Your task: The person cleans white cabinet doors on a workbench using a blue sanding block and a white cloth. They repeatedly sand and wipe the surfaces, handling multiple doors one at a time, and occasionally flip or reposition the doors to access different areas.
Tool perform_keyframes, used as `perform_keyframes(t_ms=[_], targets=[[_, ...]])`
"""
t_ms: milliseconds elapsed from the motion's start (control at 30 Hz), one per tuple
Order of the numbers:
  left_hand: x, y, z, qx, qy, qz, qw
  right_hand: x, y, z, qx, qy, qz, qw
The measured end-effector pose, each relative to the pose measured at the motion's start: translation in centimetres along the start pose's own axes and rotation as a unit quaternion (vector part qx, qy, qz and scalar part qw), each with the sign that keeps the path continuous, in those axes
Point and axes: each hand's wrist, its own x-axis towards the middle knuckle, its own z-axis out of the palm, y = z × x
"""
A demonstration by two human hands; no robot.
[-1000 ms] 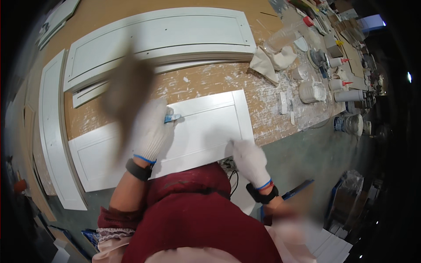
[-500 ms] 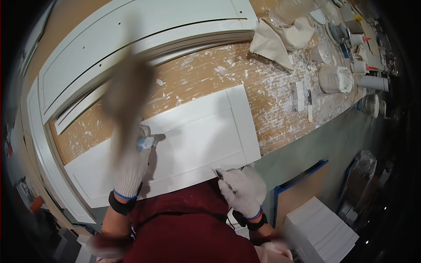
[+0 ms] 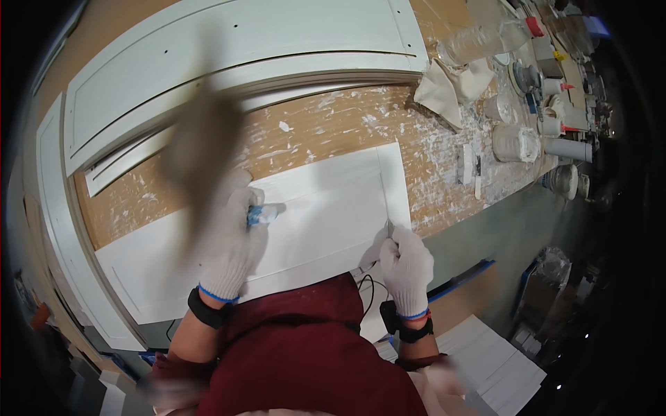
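Observation:
A white framed panel point(image 3: 329, 229), like a cabinet door, lies on the workbench before me. My left hand point(image 3: 229, 243), in a white knit glove, is over its left half, closed on a small blue-and-white thing point(image 3: 261, 215) whose kind I cannot make out. Near the panel's right end my gloved right hand point(image 3: 408, 267) is closed in a pinch. A small thin pointed blade point(image 3: 390, 227) sticks out from its fingertips against the panel's right frame strip; its grip is hidden in the hand. A blurred brown smear covers part of the left glove.
Large white panels point(image 3: 236, 41) are stacked at the back, with another point(image 3: 66, 229) at the left. Right of my panel lie a putty knife point(image 3: 478, 177), a tub point(image 3: 513, 143) of white paste and a cream cloth point(image 3: 444, 93). White boards point(image 3: 492, 360) are piled low right.
My right hand has moved up and right from the panel's near edge onto its right end. My left hand has shifted right and slightly away from me with the blue-and-white thing.

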Motion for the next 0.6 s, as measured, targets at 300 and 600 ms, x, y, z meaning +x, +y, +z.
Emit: perform_keyframes(t_ms=[300,600], targets=[[-0.6,-1.3,0.5,-0.010,0.043,0.028,0.999,2.0,-3.7,1.8,0.012,-0.002,-0.081,0.997],[-0.5,0.8,-2.1,-0.072,0.021,-0.029,0.997,5.6,1.0,-1.8,0.130,0.086,0.033,0.987]])
